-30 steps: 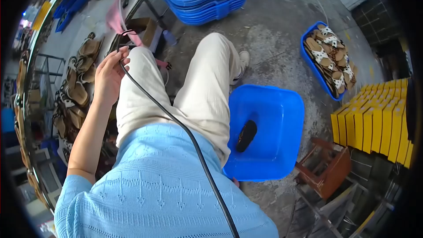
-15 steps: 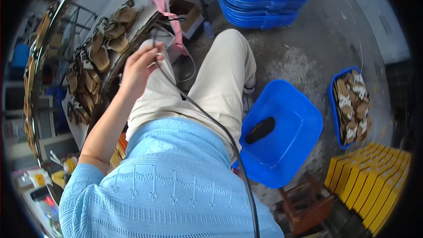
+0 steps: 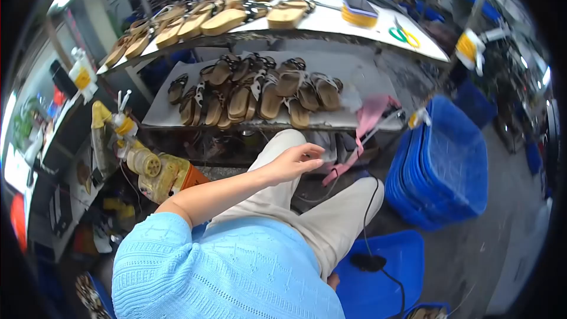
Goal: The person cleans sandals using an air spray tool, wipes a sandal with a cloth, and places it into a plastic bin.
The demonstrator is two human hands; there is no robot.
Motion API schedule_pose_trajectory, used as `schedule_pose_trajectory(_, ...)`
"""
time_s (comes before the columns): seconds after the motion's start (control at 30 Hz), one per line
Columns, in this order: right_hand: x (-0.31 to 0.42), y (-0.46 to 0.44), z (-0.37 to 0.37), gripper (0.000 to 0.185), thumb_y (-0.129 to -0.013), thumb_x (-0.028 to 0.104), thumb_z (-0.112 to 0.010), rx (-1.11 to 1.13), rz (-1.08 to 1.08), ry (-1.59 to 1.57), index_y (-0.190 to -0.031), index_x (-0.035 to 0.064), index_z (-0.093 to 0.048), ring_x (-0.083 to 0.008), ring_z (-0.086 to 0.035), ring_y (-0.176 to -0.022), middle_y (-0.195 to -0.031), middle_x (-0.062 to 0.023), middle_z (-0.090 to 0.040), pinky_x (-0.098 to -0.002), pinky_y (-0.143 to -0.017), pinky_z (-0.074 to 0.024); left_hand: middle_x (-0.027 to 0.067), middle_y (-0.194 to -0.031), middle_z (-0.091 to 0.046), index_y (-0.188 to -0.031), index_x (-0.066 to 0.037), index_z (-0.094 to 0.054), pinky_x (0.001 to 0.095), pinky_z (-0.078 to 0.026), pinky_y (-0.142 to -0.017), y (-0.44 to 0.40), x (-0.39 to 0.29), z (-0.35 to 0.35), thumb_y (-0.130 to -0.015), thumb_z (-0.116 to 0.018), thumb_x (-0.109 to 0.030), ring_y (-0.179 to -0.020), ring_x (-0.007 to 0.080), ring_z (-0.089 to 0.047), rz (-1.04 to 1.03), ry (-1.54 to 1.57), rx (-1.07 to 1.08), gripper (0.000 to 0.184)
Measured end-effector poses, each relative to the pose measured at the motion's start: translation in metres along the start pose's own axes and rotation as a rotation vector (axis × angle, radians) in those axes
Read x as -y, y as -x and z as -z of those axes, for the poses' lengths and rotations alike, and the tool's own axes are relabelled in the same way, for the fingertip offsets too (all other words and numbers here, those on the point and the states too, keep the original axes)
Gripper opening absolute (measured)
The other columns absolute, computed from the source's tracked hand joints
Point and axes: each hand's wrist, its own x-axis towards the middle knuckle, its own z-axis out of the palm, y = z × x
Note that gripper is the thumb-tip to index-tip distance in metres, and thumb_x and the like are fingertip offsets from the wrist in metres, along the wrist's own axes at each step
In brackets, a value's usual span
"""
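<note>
My left hand [image 3: 298,163] is held over my left thigh, its fingers apart and slightly bent, with nothing in them. A black cable [image 3: 364,227] drapes over my right knee and runs down past the blue bin [image 3: 407,260], away from that hand. Inside the bin lies a dark shoe or sole [image 3: 367,262]. Only a small part of my right hand [image 3: 333,282] shows, low beside my hip at the bin's left edge; its fingers and anything in them are hidden. A pink strap [image 3: 366,119] hangs near my knees from the lower shelf.
Sandals [image 3: 224,22] line the white upper table [image 3: 331,23], with green and yellow scissors [image 3: 404,36] at right. More sandals [image 3: 239,97] cover the lower shelf. Stacked blue bins [image 3: 434,171] stand right of my knees; a yellow machine [image 3: 159,171] is at left.
The view has swung left to face the table and shelf. My left hand has let go of the black cable, which now hangs over my right knee.
</note>
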Motion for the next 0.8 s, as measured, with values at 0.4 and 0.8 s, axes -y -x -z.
schedule_pose_trajectory(0.4, 0.501, 0.231, -0.221, 0.004, -0.094, 0.003, -0.062, 0.478, 1.457, 0.121, -0.097, 0.0002, -0.063, -0.0124, -0.056, -0.072, -0.084, -0.0056, -0.061, -0.0269, -0.066, -0.0464, 0.0117, -0.122, -0.064, -0.131, -0.002, -0.057, 0.0316, -0.052, -0.087, 0.122, 0.11, 0.045, -0.095, -0.068, -0.027, -0.101, 0.0187, -0.066, 0.199, 0.157, -0.438, 0.045)
schedule_pose_trajectory(0.8, 0.613, 0.477, -0.71, 0.033, -0.085, 0.028, -0.07, 0.433, 2.181, 1.149, -0.107, 0.005, -0.074, -0.026, -0.071, -0.089, -0.099, -0.0149, -0.075, -0.0362, -0.085, -0.0532, 0.0104, -0.107, -0.07, -0.122, 0.0, -0.061, 0.029, -0.055, -0.084, 0.183, 0.169, 0.048, -0.096, -0.065, -0.009, -0.095, 0.0149, -0.068, 0.105, 0.751, -0.777, 0.028)
